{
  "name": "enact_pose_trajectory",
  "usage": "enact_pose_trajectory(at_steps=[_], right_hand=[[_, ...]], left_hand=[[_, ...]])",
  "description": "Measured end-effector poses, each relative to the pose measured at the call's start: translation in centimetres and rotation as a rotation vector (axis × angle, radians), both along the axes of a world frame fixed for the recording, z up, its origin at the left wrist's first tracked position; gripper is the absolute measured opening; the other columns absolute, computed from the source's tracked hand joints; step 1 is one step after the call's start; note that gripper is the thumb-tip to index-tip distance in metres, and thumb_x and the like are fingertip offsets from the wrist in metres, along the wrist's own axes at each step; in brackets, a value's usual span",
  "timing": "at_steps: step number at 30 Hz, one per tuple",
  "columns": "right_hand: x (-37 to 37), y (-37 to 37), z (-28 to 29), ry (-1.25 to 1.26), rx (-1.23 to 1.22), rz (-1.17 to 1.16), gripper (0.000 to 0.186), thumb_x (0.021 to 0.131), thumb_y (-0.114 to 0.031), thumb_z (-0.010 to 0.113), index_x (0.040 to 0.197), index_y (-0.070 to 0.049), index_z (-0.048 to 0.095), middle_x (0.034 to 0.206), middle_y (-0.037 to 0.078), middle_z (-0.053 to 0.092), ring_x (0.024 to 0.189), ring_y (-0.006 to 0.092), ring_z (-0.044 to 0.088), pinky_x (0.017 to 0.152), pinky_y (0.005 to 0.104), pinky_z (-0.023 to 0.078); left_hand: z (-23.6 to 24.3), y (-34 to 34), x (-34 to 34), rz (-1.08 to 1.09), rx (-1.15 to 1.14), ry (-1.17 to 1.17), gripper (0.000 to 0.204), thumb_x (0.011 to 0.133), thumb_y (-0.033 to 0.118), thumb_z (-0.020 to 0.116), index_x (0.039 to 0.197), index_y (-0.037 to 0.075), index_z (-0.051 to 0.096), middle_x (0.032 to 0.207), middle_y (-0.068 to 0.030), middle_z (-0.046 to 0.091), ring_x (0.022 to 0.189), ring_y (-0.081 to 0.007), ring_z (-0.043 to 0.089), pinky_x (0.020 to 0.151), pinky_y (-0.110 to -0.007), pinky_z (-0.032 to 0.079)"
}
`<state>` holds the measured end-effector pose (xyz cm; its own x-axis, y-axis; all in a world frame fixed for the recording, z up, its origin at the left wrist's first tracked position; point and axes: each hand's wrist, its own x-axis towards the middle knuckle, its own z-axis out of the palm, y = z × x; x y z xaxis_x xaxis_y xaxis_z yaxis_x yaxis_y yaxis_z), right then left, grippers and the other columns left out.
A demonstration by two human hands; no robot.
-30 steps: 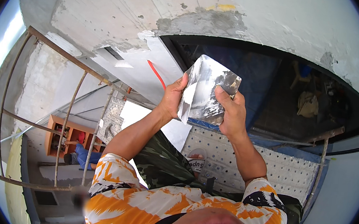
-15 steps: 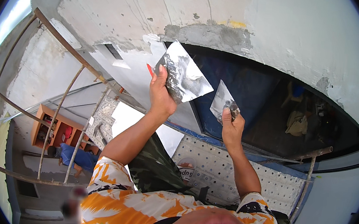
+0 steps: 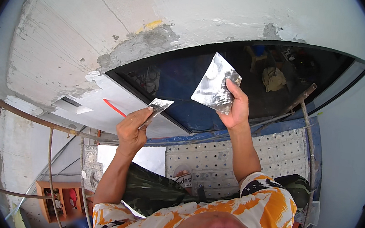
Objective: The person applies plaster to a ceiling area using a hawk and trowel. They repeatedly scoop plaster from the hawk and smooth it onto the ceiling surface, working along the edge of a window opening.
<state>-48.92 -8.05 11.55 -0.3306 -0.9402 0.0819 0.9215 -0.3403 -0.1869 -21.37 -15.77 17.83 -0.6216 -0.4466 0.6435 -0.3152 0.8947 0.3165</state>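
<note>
Left hand [image 3: 132, 129] gripping a metal scraper [image 3: 161, 106], slanting up-right from it; right hand [image 3: 238, 104] gripping a second scraper [image 3: 214, 84], extending up-left, between the hands.

Bold dark letters [image 3: 183, 179] tilt across the white strap [image 3: 179, 177] of the sandal [image 3: 182, 184], rising toward the right, big and clear down there! Tucked just below them, a small dark patch [image 3: 188, 185], any print on it too tiny to read.
</note>
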Motion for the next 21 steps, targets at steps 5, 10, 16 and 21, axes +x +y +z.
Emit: enact_pose_trajectory(at_steps=[5,10,16,21], right_hand=[[-6.8,-8.5,-4.9,0.675,0.5,-0.94,0.035,0.102,-0.023,0.051,0.126,0.002,0.054,0.113,0.013,0.063,0.103,0.0246,0.063,0.09,0.0397,0.05],[-6.9,-18.2,-4.7,1.121,0.714,-1.631,0.056,0.092,0.001,0.053,0.145,0.004,0.035,0.141,0.026,0.036,0.126,0.0424,0.039,0.106,0.0472,0.033],[0.3,-22.2,-5.3,1.065,0.863,-1.501,0.066,0.085,0.005,0.058,0.147,0.0,0.035,0.142,0.026,0.033,0.127,0.0433,0.035,0.106,0.0509,0.03],[-2.7,-17.6,-4.3,1.023,0.874,-1.59,0.06,0.083,0.008,0.057,0.141,-0.001,0.046,0.136,0.017,0.046,0.124,0.037,0.04,0.103,0.0454,0.034]], left_hand=[[0.6,1.0,1.5,0.129,0.269,0.104,0.027,0.094,0.019,0.067,0.109,-0.002,0.07,0.091,-0.0147,0.072,0.075,-0.018,0.066,0.069,-0.028,0.05],[1.3,1.9,1.5,0.066,0.355,0.085,0.034,0.094,0.027,0.067,0.106,-0.004,0.07,0.08,-0.0125,0.07,0.067,-0.0152,0.061,0.064,-0.026,0.048],[1.3,1.2,1.2,0.067,0.401,0.141,0.042,0.095,0.033,0.065,0.1,-0.008,0.069,0.075,-0.0101,0.066,0.066,-0.0137,0.059,0.062,-0.026,0.045],[1.1,1.1,2.7,0.09,0.379,0.157,0.041,0.096,0.033,0.064,0.1,-0.007,0.069,0.073,-0.0072,0.065,0.065,-0.0118,0.055,0.061,-0.025,0.043]])
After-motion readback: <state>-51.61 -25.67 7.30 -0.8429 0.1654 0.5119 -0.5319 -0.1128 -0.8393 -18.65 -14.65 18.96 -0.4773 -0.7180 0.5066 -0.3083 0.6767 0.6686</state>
